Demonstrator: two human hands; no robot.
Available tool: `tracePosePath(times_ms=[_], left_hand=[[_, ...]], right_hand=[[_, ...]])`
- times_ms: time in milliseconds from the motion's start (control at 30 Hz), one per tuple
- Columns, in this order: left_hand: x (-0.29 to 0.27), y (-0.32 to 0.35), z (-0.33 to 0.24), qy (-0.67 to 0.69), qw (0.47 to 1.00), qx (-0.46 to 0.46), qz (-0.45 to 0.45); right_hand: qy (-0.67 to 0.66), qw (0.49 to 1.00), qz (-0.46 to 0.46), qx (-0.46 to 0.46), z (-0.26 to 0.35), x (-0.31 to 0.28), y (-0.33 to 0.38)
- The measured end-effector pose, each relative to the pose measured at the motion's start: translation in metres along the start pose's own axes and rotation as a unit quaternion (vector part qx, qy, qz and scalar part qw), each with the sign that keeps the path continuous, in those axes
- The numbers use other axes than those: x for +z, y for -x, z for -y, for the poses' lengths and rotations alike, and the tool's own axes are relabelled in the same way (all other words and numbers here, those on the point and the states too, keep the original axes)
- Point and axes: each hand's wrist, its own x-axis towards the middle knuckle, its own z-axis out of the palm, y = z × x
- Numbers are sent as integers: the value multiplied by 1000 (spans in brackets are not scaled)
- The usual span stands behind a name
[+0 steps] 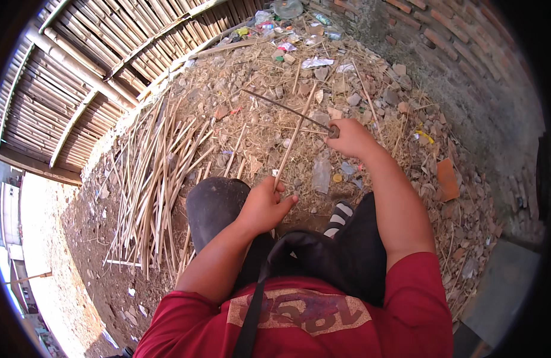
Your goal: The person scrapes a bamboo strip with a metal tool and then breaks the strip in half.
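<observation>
My left hand (267, 206) is closed around the lower end of a pale bamboo stick (292, 144), which slants up and away from me. In my right hand (353, 141) is the handle of a long knife (281, 106). Its thin dark blade points to the far left and crosses the stick near the upper part. I cannot tell whether blade and stick touch. On the ground to the left lies a loose pile of similar bamboo sticks (157, 179).
Rubble and straw cover the ground, with a clear plastic bottle (321, 173) and an orange-brown tile piece (448, 179) at the right. A brick wall (448, 45) rises at the far right. A bamboo-slat structure (78, 77) stands at the upper left. My knees are bent below my hands.
</observation>
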Motion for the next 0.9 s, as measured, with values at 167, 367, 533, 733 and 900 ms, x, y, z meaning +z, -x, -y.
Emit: tracePosePath(times_ms=[167, 367, 533, 733, 900], left_hand=[[1, 0, 8, 9, 1000, -1, -5], [5, 2, 0, -12, 999, 44, 5], [5, 2, 1, -29, 999, 17, -3], [7, 3, -1, -68, 997, 27, -3], [5, 1, 5, -35, 999, 2, -4]], right_hand=[[140, 979, 123, -78, 24, 2, 0], [30, 999, -23, -8, -28, -1, -8], [181, 972, 132, -75, 42, -13, 17], [57, 998, 28, 15, -19, -8, -6], [155, 982, 97, -57, 28, -2, 7]])
